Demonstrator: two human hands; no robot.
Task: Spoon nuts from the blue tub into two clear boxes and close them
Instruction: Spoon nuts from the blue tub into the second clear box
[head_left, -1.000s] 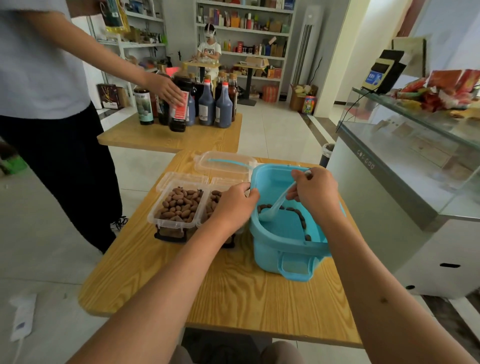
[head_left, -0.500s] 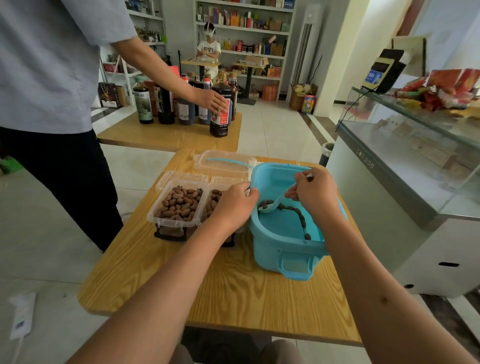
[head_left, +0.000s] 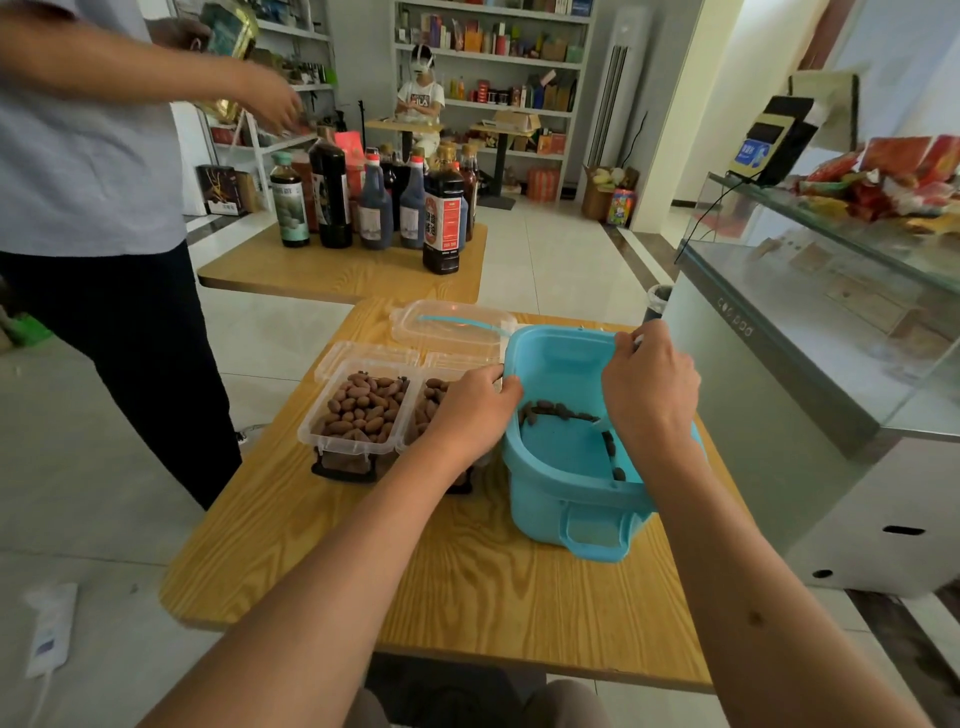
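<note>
The blue tub (head_left: 563, 499) stands on the wooden table (head_left: 467, 582), with a thin row of brown nuts (head_left: 558, 411) left along its bottom. My left hand (head_left: 470, 410) grips the tub's left rim. My right hand (head_left: 649, 395) reaches down into the tub and holds a clear spoon (head_left: 602, 425), mostly hidden under the hand. Left of the tub are two clear boxes with their lids open: the left box (head_left: 358, 415) is full of nuts, the right box (head_left: 428, 408) is partly hidden by my left hand.
A clear lid with a blue strip (head_left: 454, 327) lies behind the boxes. A second table (head_left: 337, 273) beyond carries several dark bottles (head_left: 441, 218). A person (head_left: 88, 208) stands at the left. A glass counter (head_left: 831, 322) runs close on the right.
My right hand has moved the spoon deeper and to the right inside the tub. The standing person has let go of a bottle and lifted the arm away.
</note>
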